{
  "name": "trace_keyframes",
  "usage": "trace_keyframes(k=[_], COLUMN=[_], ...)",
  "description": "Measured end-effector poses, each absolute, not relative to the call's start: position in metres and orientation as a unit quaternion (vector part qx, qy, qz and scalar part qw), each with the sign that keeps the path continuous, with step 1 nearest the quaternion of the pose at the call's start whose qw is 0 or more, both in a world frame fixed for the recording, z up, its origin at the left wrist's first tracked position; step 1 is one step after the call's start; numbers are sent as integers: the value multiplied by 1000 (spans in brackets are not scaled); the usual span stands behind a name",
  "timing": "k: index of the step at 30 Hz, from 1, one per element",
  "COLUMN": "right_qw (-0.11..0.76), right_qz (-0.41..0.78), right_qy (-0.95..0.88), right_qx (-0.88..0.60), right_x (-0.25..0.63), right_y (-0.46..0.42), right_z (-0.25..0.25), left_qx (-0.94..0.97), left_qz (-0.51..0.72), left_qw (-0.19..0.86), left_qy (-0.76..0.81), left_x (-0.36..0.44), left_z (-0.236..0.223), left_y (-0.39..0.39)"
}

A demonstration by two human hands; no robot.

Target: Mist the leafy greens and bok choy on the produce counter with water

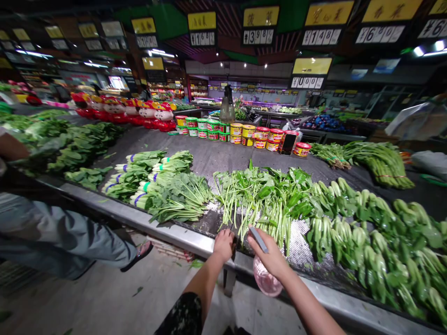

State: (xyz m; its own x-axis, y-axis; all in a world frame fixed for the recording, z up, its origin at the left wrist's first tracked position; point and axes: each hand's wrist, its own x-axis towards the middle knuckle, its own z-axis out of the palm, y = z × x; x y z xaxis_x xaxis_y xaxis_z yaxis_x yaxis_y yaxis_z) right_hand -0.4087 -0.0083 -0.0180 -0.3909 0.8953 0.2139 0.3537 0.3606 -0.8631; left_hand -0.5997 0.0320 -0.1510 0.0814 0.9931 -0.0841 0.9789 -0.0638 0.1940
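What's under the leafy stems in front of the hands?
Around the leafy stems and through their gaps, a speckled, silvery surface shows beneath. Whatever lies under the dense middle is covered and cannot be seen.

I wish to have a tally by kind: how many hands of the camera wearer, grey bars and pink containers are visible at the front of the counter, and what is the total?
Hands: 2 (left hand, right hand)
Grey bar: 1
Pink container: 1
Total: 4
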Motion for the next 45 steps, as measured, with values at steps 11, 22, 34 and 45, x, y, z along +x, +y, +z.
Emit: trace_keyframes(k=[11, 22, 34, 45], right_qw=[346, 354, 347, 338], right_qz=[325, 345, 351, 377], right_qy=[-738, -731, -716, -693], right_qx=[-479, -471, -493, -514], right_x=[-396, -386, -370, -342], right_y=[-18, -21, -28, -35], right_z=[-39, -38, -44, -50], left_qx=[725, 729, 731, 686], left_qz=[39, 39, 29, 65], left_qw=[95, 80, 89, 87], left_qy=[681, 679, 676, 719], left_x=[-596, -596, -598, -582], left_z=[-154, -157, -154, -146], left_y=[33, 33, 35, 42])
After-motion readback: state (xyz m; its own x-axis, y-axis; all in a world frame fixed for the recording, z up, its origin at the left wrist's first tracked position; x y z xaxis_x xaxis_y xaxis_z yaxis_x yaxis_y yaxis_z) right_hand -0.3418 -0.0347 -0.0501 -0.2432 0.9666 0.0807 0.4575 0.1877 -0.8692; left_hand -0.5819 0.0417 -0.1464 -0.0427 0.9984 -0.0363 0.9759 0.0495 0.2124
